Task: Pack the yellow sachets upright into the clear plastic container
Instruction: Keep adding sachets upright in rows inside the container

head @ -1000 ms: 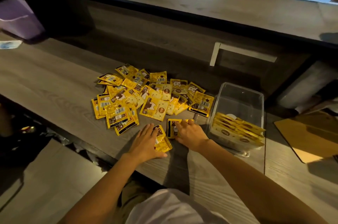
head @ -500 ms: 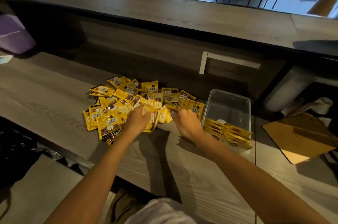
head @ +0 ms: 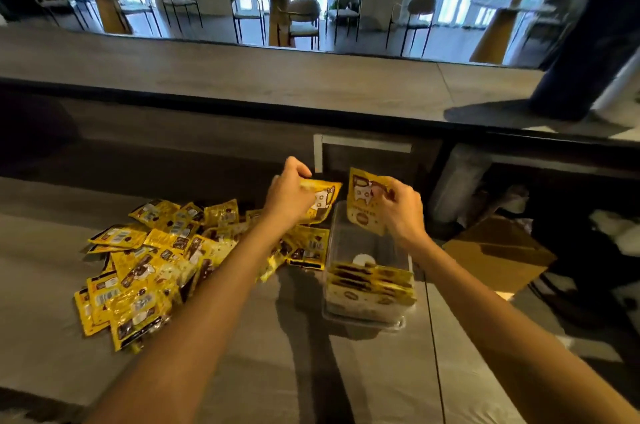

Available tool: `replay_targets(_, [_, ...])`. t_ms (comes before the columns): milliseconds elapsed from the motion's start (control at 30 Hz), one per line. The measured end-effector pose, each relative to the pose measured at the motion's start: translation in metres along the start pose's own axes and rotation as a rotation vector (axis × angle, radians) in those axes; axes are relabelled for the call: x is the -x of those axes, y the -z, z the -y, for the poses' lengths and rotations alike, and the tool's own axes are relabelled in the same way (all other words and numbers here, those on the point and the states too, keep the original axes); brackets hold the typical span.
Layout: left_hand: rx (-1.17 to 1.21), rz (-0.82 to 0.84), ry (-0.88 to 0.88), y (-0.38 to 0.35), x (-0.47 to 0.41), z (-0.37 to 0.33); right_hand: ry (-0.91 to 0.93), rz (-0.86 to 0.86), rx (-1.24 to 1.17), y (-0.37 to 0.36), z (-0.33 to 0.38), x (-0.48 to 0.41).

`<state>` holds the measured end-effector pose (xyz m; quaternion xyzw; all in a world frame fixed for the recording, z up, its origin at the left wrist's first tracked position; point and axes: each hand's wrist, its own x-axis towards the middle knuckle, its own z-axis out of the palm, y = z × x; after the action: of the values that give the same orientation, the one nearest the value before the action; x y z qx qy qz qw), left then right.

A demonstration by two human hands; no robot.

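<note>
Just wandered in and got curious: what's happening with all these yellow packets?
A person is packing yellow sachets into a clear plastic container. The right hand holds one sachet upright over it; the left hand holds a second sachet alongside. A short row sits at the container's near end, and a loose pile lies on the counter.

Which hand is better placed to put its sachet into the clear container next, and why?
Right hand. It holds an upright sachet over the open part of the clear container, behind the packed row. The left hand holds a tilted sachet mostly left of the container, not above it.
</note>
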<state>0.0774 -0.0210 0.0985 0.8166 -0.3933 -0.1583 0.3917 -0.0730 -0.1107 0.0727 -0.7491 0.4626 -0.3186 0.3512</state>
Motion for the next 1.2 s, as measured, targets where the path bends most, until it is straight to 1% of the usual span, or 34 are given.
replay_targets(67, [-0.059, 0.100, -0.081, -0.018, -0.005, -0.013, -0.038, -0.073, 0.071, 0.015, -0.016, -0.003])
replay_targets(133, [-0.138, 0.192, -0.178, -0.035, -0.009, -0.021, -0.080, -0.106, 0.099, 0.025, -0.031, -0.003])
replay_targets(200, [-0.208, 0.271, -0.252, -0.052, -0.013, -0.024, -0.130, -0.102, 0.074, 0.031, -0.045, -0.002])
replay_targets(300, [-0.279, 0.398, -0.311, -0.071, -0.013, -0.021, -0.194, -0.060, -0.017, 0.033, -0.062, 0.002])
replay_targets(400, [-0.352, 0.525, -0.334, -0.083, -0.011, -0.013, -0.199, 0.044, -0.002, 0.028, -0.076, 0.005])
replay_targets(467, [-0.419, 0.598, -0.327, -0.089, -0.009, -0.006, -0.174, 0.157, 0.112, 0.025, -0.081, 0.008])
replay_targets(533, [-0.478, 0.680, -0.312, -0.094, -0.008, 0.001, -0.106, 0.282, 0.267, 0.024, -0.085, 0.012])
replay_targets(667, [-0.473, 0.852, -0.297, -0.095, -0.003, 0.005, 0.052, 0.502, 0.417, 0.026, -0.091, 0.018])
replay_targets(733, [-0.485, 0.889, -0.283, -0.094, 0.000, 0.008, 0.108, 0.584, 0.495, 0.026, -0.094, 0.019])
replay_targets(833, [-0.517, 0.913, -0.216, -0.091, 0.003, 0.018, 0.123, 0.677, 0.581, 0.025, -0.096, 0.020])
replay_targets(1067, [-0.489, 0.929, -0.160, -0.085, 0.009, 0.020, 0.152, 0.718, 0.592, 0.029, -0.093, 0.024])
replay_targets(1200, [-0.496, 0.921, -0.160, -0.085, 0.010, 0.032, 0.085, 0.785, 0.556, 0.026, -0.092, 0.030])
